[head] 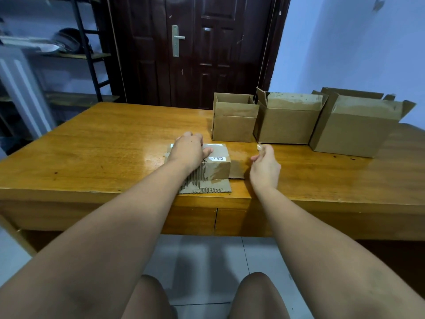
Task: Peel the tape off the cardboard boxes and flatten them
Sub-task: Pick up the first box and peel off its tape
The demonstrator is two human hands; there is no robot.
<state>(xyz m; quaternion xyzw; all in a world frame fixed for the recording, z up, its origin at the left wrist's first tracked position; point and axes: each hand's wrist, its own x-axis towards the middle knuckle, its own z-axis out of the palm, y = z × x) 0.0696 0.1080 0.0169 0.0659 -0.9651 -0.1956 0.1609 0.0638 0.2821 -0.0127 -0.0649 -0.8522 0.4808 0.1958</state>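
A small cardboard box with a white label and shiny tape lies near the front edge of the wooden table. Its flaps are spread flat on the table, and the front flap has torn, bared corrugation. My left hand lies on top of the box, fingers curled over its far side and thumb on the top face. My right hand hovers just right of the box with its fingers loosely curled. I see nothing held in it.
Three open-topped cardboard boxes stand in a row at the back right: a small one, a middle one and a large one. Behind the table are a dark door and a shelf rack.
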